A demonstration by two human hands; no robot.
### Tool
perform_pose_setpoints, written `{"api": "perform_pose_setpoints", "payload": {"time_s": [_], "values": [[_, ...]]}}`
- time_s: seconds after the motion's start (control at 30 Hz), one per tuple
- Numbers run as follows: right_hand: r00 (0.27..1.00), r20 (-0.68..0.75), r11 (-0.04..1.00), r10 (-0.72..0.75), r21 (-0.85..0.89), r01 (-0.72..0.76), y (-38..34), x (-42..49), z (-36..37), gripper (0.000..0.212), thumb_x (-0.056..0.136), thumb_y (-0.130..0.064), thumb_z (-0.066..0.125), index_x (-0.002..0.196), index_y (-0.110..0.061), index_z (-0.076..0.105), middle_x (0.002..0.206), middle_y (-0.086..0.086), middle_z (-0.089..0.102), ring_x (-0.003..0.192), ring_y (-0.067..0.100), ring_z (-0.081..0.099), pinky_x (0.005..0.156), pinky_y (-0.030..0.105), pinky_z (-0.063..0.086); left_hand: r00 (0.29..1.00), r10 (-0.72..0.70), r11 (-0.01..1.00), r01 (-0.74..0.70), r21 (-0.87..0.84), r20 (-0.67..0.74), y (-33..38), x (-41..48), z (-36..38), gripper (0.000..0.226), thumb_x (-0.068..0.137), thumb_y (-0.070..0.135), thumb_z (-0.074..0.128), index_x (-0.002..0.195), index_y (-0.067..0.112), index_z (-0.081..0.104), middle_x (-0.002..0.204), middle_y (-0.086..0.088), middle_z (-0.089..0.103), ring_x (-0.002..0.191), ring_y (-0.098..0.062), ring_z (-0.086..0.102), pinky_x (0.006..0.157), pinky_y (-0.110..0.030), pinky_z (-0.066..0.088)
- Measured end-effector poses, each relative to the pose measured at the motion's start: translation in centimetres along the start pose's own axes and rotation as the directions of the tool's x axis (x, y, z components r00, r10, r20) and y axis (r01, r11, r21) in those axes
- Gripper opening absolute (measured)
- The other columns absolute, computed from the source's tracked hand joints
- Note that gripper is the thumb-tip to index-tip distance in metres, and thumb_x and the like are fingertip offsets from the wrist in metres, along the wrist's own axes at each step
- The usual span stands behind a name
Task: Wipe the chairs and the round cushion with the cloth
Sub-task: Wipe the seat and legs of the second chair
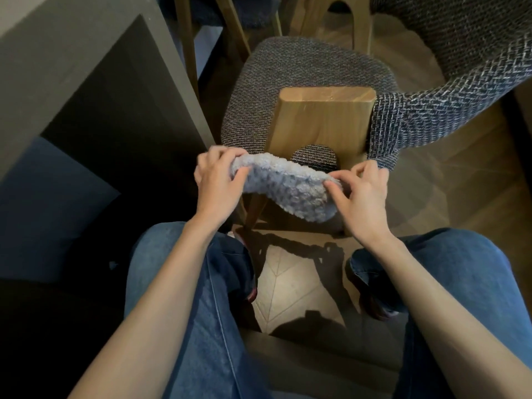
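The left hand (pixel 219 182) and right hand (pixel 363 195) grip the round cushion (pixel 288 189) by the chair (pixel 311 77), so I think most wiping is left.

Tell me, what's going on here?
A person holds a fluffy blue piece in both hands: the left hand grips one end and the right hand pinches the other. Whether it is the cloth or the cushion is unclear. It is held on the near side of a chair, by its wooden back. A dark table stands to the left.
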State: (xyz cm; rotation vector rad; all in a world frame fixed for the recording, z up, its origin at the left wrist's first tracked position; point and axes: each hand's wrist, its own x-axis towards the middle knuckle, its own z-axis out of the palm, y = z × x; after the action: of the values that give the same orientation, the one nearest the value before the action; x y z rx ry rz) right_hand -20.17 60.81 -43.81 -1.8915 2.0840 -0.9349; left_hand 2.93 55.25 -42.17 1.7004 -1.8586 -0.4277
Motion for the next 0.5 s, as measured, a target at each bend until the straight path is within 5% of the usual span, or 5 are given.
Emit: {"api": "perform_pose_setpoints", "payload": {"time_s": [0.13,0.27,0.4,0.5], "values": [[0.99,-0.104,0.994,0.09,0.079,-0.082,-2.2,0.9,0.4,0.022,0.093,-0.032,0.06,0.107,-0.021,0.073,0.078,-0.003,0.057,0.075,0.011,0.05,0.066,0.027,0.038,0.966,-0.098,0.994,0.106,0.019,-0.239,1.0,1.5,0.7,0.024,0.087,0.036,0.061,0.109,0.029,0.065,0.118,-0.005,0.035,0.111,-0.021,0.029,0.092,-0.03,0.02],[0.948,-0.035,0.907,0.316,0.305,-0.291,-3.4,2.3,1.6,0.023,0.093,-0.031,0.056,0.107,-0.02,0.071,0.07,-0.009,0.068,0.066,0.003,0.061,0.063,0.016,0.043,0.958,-0.144,0.985,0.115,-0.128,-0.25,2.3,3.2,1.5,0.025,0.086,0.039,0.062,0.108,0.028,0.068,0.103,0.003,0.034,0.101,-0.012,0.029,0.091,-0.025,0.022],[0.841,0.034,0.618,0.54,0.662,-0.423,-5.0,2.8,3.7,0.004,0.092,-0.019,0.059,0.095,-0.018,0.06,0.072,-0.005,0.071,0.067,0.009,0.069,0.083,0.041,0.056,0.975,-0.144,0.871,0.044,-0.49,-0.169,3.5,4.2,2.3,0.023,0.088,0.018,0.064,0.11,0.015,0.058,0.098,0.003,0.054,0.093,-0.009,0.055,0.084,-0.026,0.049],[0.726,0.03,0.4,0.687,0.818,-0.412,-6.8,2.9,5.3,0.021,0.089,-0.014,0.063,0.091,-0.026,0.046,0.082,-0.003,0.068,0.08,0.013,0.068,0.086,0.038,0.055,0.967,-0.191,0.759,0.035,-0.65,-0.171,3.8,4.3,2.6,0.022,0.088,0.009,0.064,0.104,0.01,0.048,0.095,0.005,0.054,0.085,-0.001,0.058,0.076,-0.016,0.05]]}}
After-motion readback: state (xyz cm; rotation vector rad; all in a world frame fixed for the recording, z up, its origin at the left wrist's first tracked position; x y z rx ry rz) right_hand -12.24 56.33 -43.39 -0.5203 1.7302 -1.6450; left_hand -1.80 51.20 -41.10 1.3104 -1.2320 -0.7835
